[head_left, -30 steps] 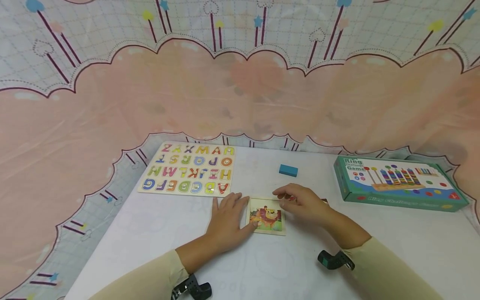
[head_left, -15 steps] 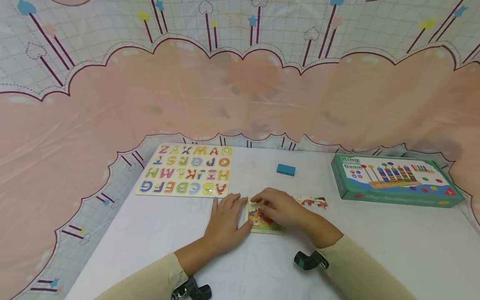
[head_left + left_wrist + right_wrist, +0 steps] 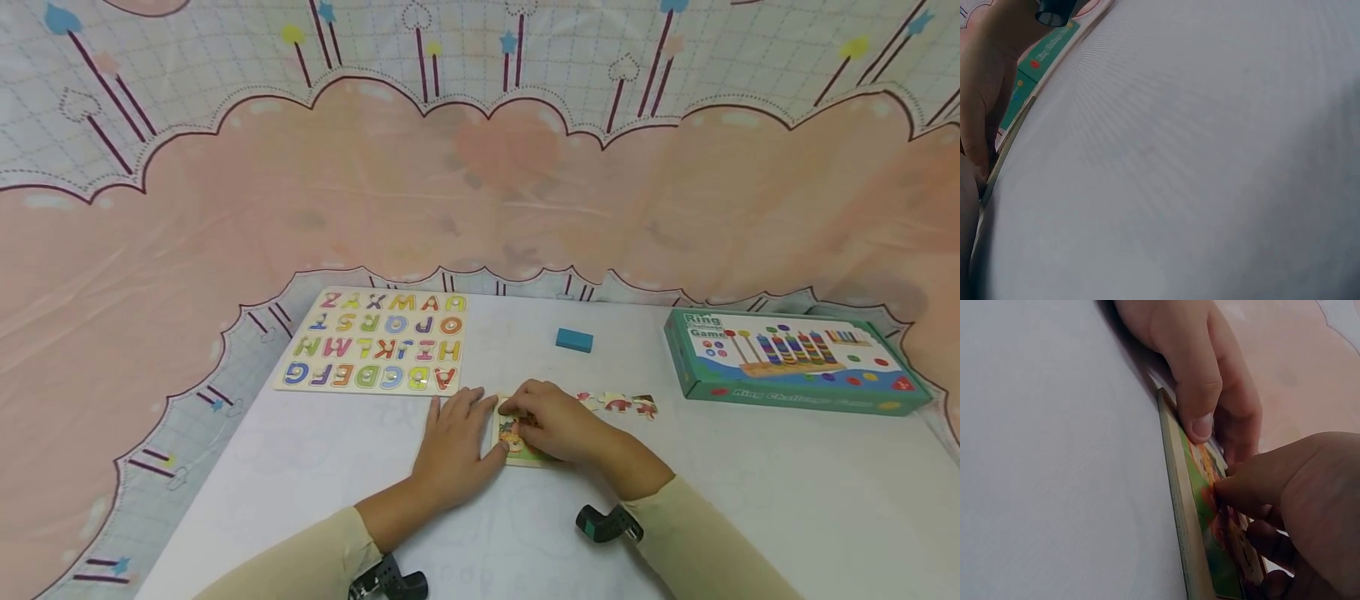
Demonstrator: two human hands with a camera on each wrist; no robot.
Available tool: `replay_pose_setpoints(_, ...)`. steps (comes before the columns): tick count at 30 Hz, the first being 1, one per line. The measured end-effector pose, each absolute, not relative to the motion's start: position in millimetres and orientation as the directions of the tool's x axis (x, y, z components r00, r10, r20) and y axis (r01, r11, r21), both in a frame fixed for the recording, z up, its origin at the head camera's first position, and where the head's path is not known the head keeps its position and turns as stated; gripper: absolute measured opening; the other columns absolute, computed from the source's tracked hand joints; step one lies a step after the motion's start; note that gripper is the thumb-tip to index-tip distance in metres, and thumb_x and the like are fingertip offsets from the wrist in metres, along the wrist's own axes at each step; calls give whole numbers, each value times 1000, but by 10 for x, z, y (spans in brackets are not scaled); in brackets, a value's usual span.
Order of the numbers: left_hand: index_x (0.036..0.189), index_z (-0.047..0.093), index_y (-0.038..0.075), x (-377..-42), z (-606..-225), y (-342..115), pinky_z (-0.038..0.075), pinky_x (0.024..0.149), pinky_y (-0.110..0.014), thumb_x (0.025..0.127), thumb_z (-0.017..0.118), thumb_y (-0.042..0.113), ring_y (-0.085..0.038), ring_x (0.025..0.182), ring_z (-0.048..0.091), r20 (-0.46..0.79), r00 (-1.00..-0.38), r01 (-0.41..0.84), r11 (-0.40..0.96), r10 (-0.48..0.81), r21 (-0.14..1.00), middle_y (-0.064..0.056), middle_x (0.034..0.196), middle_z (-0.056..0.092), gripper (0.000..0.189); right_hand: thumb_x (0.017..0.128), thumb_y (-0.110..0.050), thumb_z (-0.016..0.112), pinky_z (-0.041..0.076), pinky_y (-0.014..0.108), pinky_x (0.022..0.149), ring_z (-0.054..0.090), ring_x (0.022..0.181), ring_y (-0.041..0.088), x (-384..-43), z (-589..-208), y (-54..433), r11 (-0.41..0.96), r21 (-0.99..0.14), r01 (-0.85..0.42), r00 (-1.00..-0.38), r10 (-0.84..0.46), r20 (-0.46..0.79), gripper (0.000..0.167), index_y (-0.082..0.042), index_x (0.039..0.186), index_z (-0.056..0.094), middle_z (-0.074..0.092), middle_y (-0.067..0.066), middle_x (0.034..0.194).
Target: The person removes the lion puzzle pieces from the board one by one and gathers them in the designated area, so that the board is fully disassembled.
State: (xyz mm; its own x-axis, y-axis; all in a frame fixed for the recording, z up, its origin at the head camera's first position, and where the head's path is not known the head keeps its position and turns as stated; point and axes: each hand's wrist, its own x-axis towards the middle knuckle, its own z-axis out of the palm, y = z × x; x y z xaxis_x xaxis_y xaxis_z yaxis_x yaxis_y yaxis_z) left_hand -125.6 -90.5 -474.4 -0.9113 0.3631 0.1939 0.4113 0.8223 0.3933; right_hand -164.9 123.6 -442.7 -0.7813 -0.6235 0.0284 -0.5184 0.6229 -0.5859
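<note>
A small wooden jigsaw puzzle [image 3: 525, 460] with a cartoon animal picture lies flat between the two hands, largely covered by the right one. My left hand [image 3: 454, 446] rests at its left side, fingers extended on the white cloth and thumb on the frame's edge. Over the picture, my right hand [image 3: 564, 423] bends its thumb and fingers together near the upper left, pinching what seems a puzzle piece, mostly hidden. In the right wrist view, its thumb [image 3: 1247, 484] touches the picture beside the left thumb [image 3: 1196, 400]. Loose puzzle pieces [image 3: 618, 403] lie just right of the puzzle.
An alphabet board [image 3: 462, 367] with coloured letters lies at the back left. Behind the puzzle sits a blue block [image 3: 573, 340]. A green ring game box [image 3: 795, 393] stands at the right. Patterned fabric [image 3: 420, 200] rises behind the table.
My right hand has moved left from the puzzle's upper right corner to over its upper left, uncovering the loose pieces. The left hand stays in place.
</note>
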Motion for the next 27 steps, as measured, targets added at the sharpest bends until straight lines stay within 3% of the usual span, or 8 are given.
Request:
replay_pose_setpoints(13, 151, 61, 17, -1250, -4724, -890, 12, 125, -69, 98, 65, 42, -34, 154, 35, 179, -912, 409, 825, 368, 391, -13, 160, 47, 59, 100, -3, 69, 54, 41, 98, 62, 109, 20, -1665, -4413, 1201, 647, -592, -481, -804, -594, 4, 23, -8, 121, 76, 68, 4, 120)
replay_pose_setpoints(27, 149, 62, 17, -1251, -4743, -884, 13, 125, -69, 97, 64, 42, -33, 152, 37, 192, -911, 411, 830, 364, 378, -13, 159, 48, 58, 97, -2, 75, 52, 39, 95, 59, 97, 16, -1647, -4428, 1111, 686, -682, -253, -899, -428, -97, 20, -13, 114, 76, 68, -2, 111)
